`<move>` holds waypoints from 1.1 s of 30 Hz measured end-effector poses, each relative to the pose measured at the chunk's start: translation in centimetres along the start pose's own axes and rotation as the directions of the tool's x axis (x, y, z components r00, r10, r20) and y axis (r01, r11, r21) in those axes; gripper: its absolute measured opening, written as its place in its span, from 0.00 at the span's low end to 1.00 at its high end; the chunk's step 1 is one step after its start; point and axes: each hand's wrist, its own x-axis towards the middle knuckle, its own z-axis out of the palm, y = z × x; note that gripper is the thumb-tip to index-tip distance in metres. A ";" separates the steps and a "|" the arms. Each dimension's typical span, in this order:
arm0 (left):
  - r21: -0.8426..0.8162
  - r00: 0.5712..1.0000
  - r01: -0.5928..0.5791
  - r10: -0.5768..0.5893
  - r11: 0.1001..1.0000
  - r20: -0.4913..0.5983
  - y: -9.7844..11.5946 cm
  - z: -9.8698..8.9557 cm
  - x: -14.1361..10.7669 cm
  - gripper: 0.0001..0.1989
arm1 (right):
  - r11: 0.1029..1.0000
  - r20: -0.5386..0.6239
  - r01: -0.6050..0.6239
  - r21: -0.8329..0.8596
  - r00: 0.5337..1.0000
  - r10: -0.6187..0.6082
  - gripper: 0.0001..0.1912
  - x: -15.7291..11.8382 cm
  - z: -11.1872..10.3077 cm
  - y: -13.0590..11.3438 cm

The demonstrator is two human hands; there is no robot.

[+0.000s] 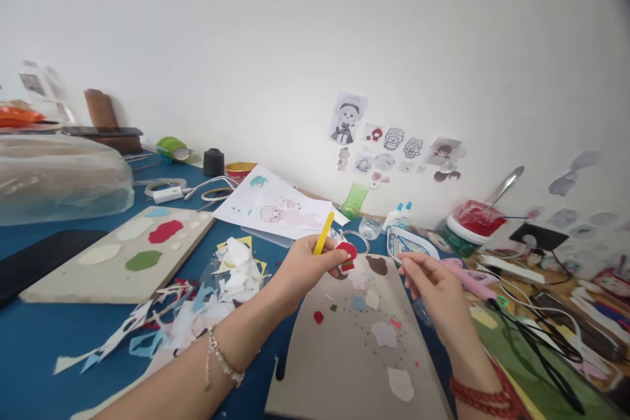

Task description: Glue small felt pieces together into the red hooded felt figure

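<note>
My left hand [310, 261] is closed, pinching a small red cutout piece [348, 251] between thumb and finger. A flat yellow stick [323, 233] also rises from its grip. To the right, my right hand [430, 282] has its fingertips pinched on what looks like a thin blue stick [402, 244], close to a white oval tray [429, 244]. Beneath both hands lies a grey board [339, 374]. It bears small flat cutouts, among them a red dot [318, 317], a blue square [359, 302], a lilac shape [384, 335] and a cream one [401, 384].
Left are torn scraps [187, 315] and a second board [111, 230] with coloured blobs. Behind stand a printed sheet [275, 207], a green container [354, 200] and small glue bottles [399, 213]. A tub with a spoon [467, 226] and cables [536, 302] crowd the right.
</note>
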 end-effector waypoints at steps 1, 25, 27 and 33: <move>0.005 1.000 0.001 -0.001 1.000 0.003 -0.1 0.1 0.0 0.11 | 0.999 0.050 0.006 -0.052 0.999 -0.004 0.20 -0.2 0.2 -0.1; 0.011 0.998 -0.050 0.049 0.999 0.051 -0.7 0.2 0.3 0.10 | 0.816 0.530 0.310 -0.489 0.848 -0.005 0.07 -3.5 5.3 -2.5; -0.003 0.997 -0.056 0.056 0.998 0.055 -0.8 0.1 0.4 0.10 | 0.809 0.531 0.315 -0.496 0.847 -0.004 0.06 -3.6 5.4 -2.6; -0.004 0.996 -0.024 0.024 1.000 0.083 -0.4 0.0 0.0 0.11 | 0.787 0.536 0.326 -0.523 0.844 0.007 0.06 -3.8 5.4 -2.8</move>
